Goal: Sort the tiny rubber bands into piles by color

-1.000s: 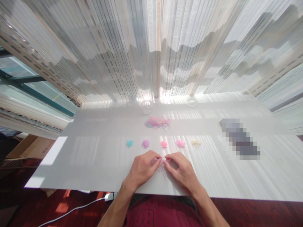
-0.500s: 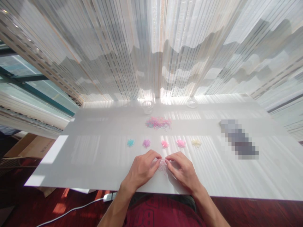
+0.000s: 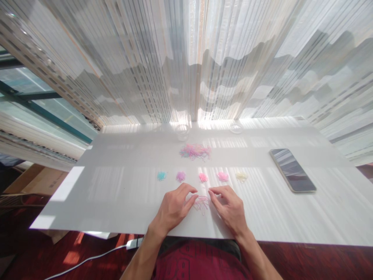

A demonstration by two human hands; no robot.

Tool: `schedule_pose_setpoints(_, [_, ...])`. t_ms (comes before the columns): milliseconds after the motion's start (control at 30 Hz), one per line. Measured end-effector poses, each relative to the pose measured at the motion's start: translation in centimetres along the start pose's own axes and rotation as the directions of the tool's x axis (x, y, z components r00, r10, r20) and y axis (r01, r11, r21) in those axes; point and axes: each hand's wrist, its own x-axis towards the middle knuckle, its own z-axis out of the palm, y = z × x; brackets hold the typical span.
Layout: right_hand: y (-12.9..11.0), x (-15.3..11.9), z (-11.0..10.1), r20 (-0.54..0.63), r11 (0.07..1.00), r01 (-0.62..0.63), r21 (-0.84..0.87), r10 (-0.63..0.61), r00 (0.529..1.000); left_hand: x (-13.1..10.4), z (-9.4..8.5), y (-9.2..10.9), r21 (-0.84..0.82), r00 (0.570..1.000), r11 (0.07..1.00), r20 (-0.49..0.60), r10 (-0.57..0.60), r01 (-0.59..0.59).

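A small loose heap of pink, thread-like bands [image 3: 201, 203] lies on the white table between my hands. My left hand [image 3: 176, 204] rests at the heap's left side, thumb and forefinger slightly apart with nothing visible between them. On the other side, my right hand [image 3: 229, 206] has thumb and forefinger pinched together; anything between them is too small to make out. Beyond the hands runs a row of little piles: turquoise [image 3: 161, 176], purple [image 3: 180, 176], bright pink [image 3: 203, 177], light pink [image 3: 223, 176] and pale yellow [image 3: 241, 176]. Farther back spreads a larger mixed-colour pile [image 3: 195, 151].
A phone [image 3: 293, 170] lies at the right of the white table [image 3: 116, 210]. Two clear containers [image 3: 182, 132] or lids stand near the back edge by the curtain [image 3: 180, 77]. Below the front edge is a white plug with a cable [image 3: 134, 244]; a cardboard box [image 3: 40, 179] is left.
My hands have drawn slightly apart over the heap. My left thumb and forefinger have parted, and my right fingertips have shifted right.
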Motion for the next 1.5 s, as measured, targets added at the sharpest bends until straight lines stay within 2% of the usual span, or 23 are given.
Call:
schedule_pose_setpoints(67, [0.2,-0.1,-0.1,-0.159,0.993,-0.104,-0.062,0.093,0.983,-0.1,-0.1,-0.1,-0.002,1.0,1.0,-0.008,-0.013,0.013])
schedule_pose_setpoints(133, [0.5,-0.1,-0.2,-0.264,0.975,-0.189,-0.116,0.153,0.952,-0.2,-0.3,-0.1,-0.003,1.0,1.0,0.001,-0.029,0.029])
schedule_pose_setpoints(367, [0.9,0.2,-0.4,-0.336,0.937,-0.306,-0.17,0.237,0.912,-0.7,-0.5,-0.5,-0.012,0.996,0.997,0.046,-0.075,0.076])
schedule_pose_setpoints(933, [2.0,0.8,-0.3,-0.342,0.918,-0.302,-0.258,0.206,0.917,-1.3,-0.4,-0.9,-0.079,0.994,0.993,0.074,-0.082,0.088])
schedule_pose_setpoints(1167, [1.6,0.5,-0.3,-0.275,0.938,-0.214,-0.271,0.138,0.952,-1.2,-0.5,-0.7,-0.081,0.997,0.995,0.05,-0.061,0.064])
schedule_pose_setpoints(1333, [1.6,0.4,-0.1,-0.261,0.946,-0.2,-0.254,0.132,0.956,-1.3,-0.4,-0.6,-0.092,0.997,0.994,0.05,-0.059,0.064])
schedule_pose_setpoints(1433, [1.3,0.2,-0.3,-0.196,0.961,-0.181,-0.212,0.139,0.971,-1.3,-0.2,-0.4,-0.079,0.998,0.996,0.049,-0.045,0.048])
schedule_pose_setpoints(1500, [1.1,0.0,-0.4,-0.099,0.976,-0.135,-0.172,0.119,0.988,-1.0,-0.1,-0.3,-0.054,0.998,0.998,0.057,-0.032,0.035])
